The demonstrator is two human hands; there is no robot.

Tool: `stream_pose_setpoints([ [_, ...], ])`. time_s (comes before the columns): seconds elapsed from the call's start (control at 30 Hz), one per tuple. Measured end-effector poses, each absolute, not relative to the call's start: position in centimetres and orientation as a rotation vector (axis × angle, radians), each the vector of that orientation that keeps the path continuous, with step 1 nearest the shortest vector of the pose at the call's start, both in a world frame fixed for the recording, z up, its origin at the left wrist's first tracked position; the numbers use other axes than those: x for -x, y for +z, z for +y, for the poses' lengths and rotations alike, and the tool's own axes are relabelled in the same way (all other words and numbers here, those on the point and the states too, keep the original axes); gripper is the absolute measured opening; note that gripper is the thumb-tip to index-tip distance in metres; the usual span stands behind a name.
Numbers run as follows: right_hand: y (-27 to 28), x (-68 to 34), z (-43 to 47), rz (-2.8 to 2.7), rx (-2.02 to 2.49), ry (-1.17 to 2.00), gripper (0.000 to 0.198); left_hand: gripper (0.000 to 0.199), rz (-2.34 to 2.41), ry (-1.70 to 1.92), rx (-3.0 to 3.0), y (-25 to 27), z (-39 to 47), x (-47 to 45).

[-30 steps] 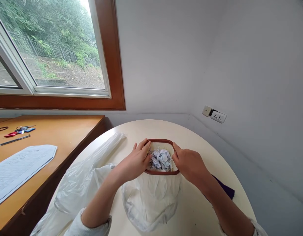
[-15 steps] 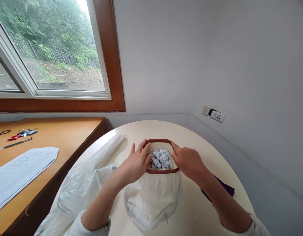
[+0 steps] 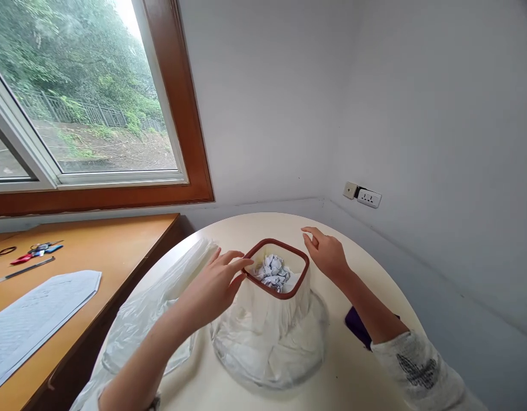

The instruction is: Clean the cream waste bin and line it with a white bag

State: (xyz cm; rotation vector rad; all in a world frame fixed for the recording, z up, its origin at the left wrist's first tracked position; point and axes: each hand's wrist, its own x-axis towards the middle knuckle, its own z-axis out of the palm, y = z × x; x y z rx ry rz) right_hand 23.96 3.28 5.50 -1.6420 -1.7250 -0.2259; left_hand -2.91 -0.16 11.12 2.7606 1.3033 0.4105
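Note:
A small trash bin (image 3: 303,283) with a brown rim stands on the round table, one corner towards me. Crumpled white paper (image 3: 274,272) lies inside it. A translucent plastic bag (image 3: 267,348) hangs from under the rim and spreads around the base. My left hand (image 3: 216,285) is at the rim's left corner, fingers stretched and apart, fingertips touching the rim. To the right of the bin, my right hand (image 3: 327,254) hovers free of it, empty, its fingers loosely bent and apart.
Another translucent plastic bag (image 3: 156,308) lies on the round table's (image 3: 272,220) left side. A dark purple cloth-like item (image 3: 358,325) lies partly behind my right forearm. The wooden desk (image 3: 135,240) at left holds paper sheets (image 3: 44,314) and keys (image 3: 40,249). Walls stand behind and at right.
The bin has turned, so a corner of its rim now points towards me. My right hand has let go of the rim and moved up and right. The hanging bag has spread wider.

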Motion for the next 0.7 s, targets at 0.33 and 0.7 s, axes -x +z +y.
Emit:
stream_pose_setpoints([
  [0.33, 1.6, -28.7, -1.3, -1.629, 1.764, -0.049, 0.037, 0.022, 0.968, 0.394, -2.91, 10.4, 2.5, 3.9],
  [0.7, -4.5, -31.9, -5.2, -1.669, 2.012, 0.134, 0.037, 0.033, 1.376, 0.62, -2.913, 8.0, 4.1, -1.4],
])
